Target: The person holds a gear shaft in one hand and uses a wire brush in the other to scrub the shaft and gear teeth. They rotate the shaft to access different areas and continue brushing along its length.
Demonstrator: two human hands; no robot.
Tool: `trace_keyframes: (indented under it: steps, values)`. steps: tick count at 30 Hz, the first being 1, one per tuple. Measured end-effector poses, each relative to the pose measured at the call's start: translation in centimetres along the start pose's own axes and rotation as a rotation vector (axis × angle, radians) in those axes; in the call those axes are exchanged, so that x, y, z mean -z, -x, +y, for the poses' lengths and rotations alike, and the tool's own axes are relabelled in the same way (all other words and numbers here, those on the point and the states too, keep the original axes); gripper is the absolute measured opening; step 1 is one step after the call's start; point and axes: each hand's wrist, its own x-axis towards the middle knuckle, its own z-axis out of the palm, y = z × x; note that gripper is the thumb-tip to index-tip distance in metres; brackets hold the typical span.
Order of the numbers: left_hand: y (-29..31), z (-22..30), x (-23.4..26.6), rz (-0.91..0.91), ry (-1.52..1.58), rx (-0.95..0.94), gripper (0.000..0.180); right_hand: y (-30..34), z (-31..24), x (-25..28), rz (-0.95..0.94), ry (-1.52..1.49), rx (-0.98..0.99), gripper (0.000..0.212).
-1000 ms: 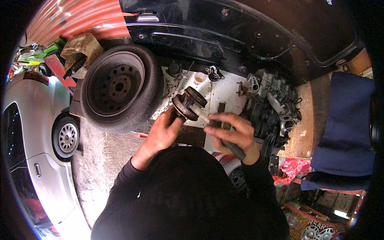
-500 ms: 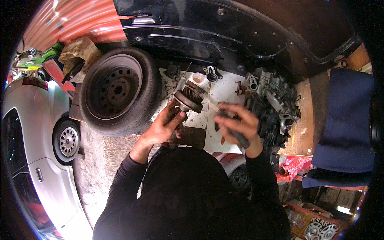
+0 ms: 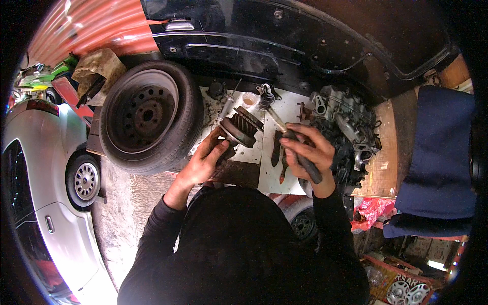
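My left hand [image 3: 207, 158] grips a dark, round metal part with slanted teeth or fins [image 3: 242, 128], its fingers wrapped round the near, lower side. My right hand [image 3: 309, 150] is closed on a tool with a black handle and a pale metal shaft [image 3: 277, 120]. The tool slants up and left, its far end just right of the toothed part and apart from it. That end overlaps a small shiny metal fitting [image 3: 268, 93] from this angle, so its shape is hard to tell. Below the tool lie dark-handled hand tools [image 3: 276, 152].
A tyre on a steel rim [image 3: 150, 116] stands at the left. A greasy engine [image 3: 343, 114] sits at the right. A small pale cup [image 3: 249, 99] and a syringe-like tube [image 3: 227, 105] lie behind the part on the white board [image 3: 296, 104]. A dark panel [image 3: 239, 46] spans the back.
My right hand's tool was blurred and closer to the toothed part; now it is sharper, drawn away to the right. The toothed part has tilted slightly in my left hand.
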Motion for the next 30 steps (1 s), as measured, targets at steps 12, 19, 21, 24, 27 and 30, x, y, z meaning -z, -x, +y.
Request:
trace_keyframes:
  steps: [12,19,21,24,27,30]
  values:
    - [0.8,2.0,-1.5,0.009,-0.157,-0.098,0.042,-0.4,-1.6,-0.2,-0.123,-0.107,0.017,0.043]
    - [1.1,2.3,-1.5,0.01,-0.228,-0.18,0.031,0.0,-1.0,-0.3,-0.164,-0.118,0.07,0.045]
    - [1.1,2.1,-1.2,0.023,-0.27,-0.15,0.031,-0.5,-1.1,0.1,-0.099,-0.058,-0.012,0.027]
    - [1.5,2.9,-1.6,0.019,-0.274,-0.149,0.034,-0.3,-1.5,0.1,-0.113,-0.118,0.07,0.025]
    - [1.3,2.7,-1.1,0.001,-0.339,-0.105,0.034,0.1,-0.6,-0.1,-0.094,-0.018,-0.016,0.036]
    - [1.7,1.7,-1.6,0.094,-0.316,-0.214,0.032,0.0,-1.1,0.6,0.025,-0.005,-0.056,0.029]
